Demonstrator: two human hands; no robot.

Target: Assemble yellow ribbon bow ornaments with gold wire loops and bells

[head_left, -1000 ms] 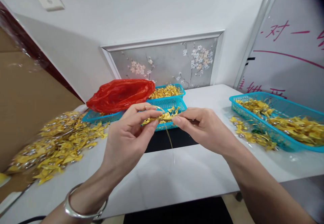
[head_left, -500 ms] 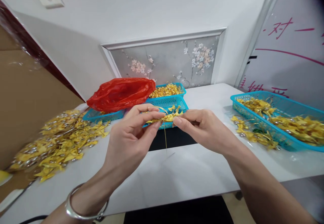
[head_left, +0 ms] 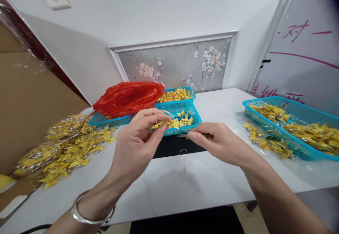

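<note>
My left hand (head_left: 137, 145) pinches a small gold ribbon bow (head_left: 169, 123) between thumb and fingers, held up over the white table (head_left: 185, 181). My right hand (head_left: 214, 140) sits a little to the right of the bow, fingers pinched on a thin gold thread (head_left: 182, 154) whose loop hangs down above the table. A silver bangle (head_left: 90, 211) circles my left wrist. Just behind the bow stands a blue basket (head_left: 180, 117) holding a few yellow bows.
A red plastic bag (head_left: 127, 98) lies over another blue basket at the back. A heap of yellow bows (head_left: 60, 147) covers the table's left. A long blue tray (head_left: 291, 128) with bows sits at the right, with loose ones beside it. A dark gap (head_left: 172, 145) splits the table.
My right hand has drawn away from the bow to the right and lower, pulling the thread. The hanging thread end now forms a small loop. The left hand stays put.
</note>
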